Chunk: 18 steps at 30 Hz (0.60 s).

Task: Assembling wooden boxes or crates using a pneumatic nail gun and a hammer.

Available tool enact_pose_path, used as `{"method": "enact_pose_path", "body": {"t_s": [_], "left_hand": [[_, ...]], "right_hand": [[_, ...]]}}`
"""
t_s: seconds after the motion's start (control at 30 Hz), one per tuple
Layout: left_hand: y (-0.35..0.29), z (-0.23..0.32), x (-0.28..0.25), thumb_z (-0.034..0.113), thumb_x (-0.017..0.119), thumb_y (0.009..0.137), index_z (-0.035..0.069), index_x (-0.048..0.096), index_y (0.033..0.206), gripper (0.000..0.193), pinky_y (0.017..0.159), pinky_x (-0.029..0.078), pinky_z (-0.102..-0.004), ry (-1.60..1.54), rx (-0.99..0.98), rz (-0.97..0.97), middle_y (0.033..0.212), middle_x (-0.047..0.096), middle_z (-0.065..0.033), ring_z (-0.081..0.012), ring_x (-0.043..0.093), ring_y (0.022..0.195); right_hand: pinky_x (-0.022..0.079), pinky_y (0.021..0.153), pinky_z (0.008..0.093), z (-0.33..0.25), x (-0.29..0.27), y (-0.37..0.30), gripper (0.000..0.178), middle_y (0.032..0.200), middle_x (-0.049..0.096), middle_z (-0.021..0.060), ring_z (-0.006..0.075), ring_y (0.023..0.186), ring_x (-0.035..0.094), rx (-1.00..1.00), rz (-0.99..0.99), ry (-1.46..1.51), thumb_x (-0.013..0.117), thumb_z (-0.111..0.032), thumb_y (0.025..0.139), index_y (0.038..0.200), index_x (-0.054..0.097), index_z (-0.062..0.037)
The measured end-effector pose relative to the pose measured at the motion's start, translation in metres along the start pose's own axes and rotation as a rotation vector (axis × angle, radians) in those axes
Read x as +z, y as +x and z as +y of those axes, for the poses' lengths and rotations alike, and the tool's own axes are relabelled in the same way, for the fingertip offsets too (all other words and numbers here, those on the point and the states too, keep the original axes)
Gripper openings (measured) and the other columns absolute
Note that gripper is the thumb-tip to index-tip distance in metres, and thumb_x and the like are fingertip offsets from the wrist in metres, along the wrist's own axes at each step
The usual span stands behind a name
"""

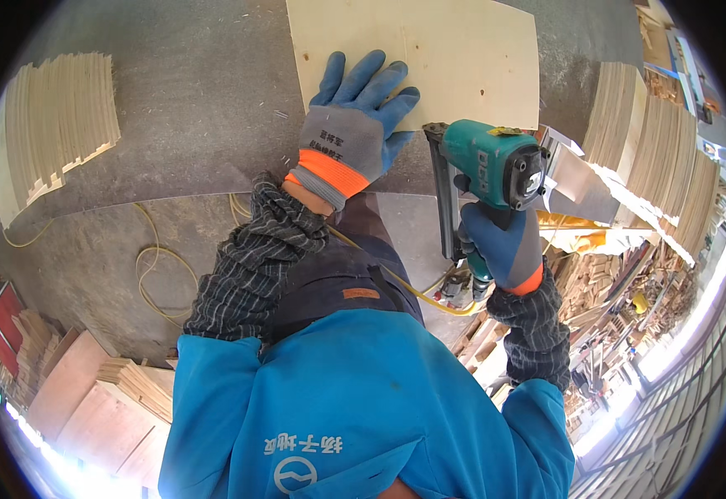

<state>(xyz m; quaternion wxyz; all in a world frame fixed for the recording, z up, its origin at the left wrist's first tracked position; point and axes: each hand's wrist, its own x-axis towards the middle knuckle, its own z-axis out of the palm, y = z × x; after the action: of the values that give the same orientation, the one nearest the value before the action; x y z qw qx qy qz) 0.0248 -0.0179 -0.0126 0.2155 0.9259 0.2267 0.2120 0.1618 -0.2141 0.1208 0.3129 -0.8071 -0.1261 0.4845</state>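
Observation:
Both my hands wear grey and blue work gloves with orange cuffs. My left hand (354,125) lies flat, fingers spread, on the near left part of a pale plywood sheet (446,62) on the grey table. In my right hand (504,241) is a teal pneumatic nail gun (483,162), my fingers wrapped round its grip. Its nose and black magazine are at the sheet's near edge, to the right of my left hand. Whether the nose touches the wood I cannot tell. A yellow air hose (429,301) runs from the gun's lower end across my lap.
A stack of thin wooden boards (63,116) stands on the table's left, and another stack (646,141) on its right. The hose lies looped on the floor (88,274) at left. Wood scraps (604,291) fill the lower right; larger panels (88,399) lean at lower left.

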Motion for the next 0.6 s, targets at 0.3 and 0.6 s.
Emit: {"method": "enact_pose_path", "body": {"t_s": [0.3,0.6], "left_hand": [[0.0,-0.001,-0.001,0.034,0.089,0.08,0.023,0.076,0.127,0.05,0.128,0.032,-0.0603,0.006,0.004,-0.011,0.15,0.063,-0.0024,-0.0292,0.051,0.148],[0.001,0.0,0.001,0.032,0.09,0.079,0.024,0.076,0.125,0.048,0.126,0.034,-0.0614,-0.016,0.013,0.033,0.148,0.064,-0.0025,-0.0298,0.052,0.146]], "right_hand": [[0.049,0.059,0.0271,-0.012,0.001,-0.009,0.039,0.077,0.065,0.0041,0.0109,0.064,0.06,0.031,0.032,0.107,0.064,-0.009,0.093,0.13,0.068,0.0035],[0.05,0.059,0.0275,-0.008,-0.023,-0.007,0.038,0.076,0.065,0.0042,0.0114,0.063,0.061,0.038,0.101,0.161,0.066,-0.013,0.096,0.131,0.068,0.0023]]}}
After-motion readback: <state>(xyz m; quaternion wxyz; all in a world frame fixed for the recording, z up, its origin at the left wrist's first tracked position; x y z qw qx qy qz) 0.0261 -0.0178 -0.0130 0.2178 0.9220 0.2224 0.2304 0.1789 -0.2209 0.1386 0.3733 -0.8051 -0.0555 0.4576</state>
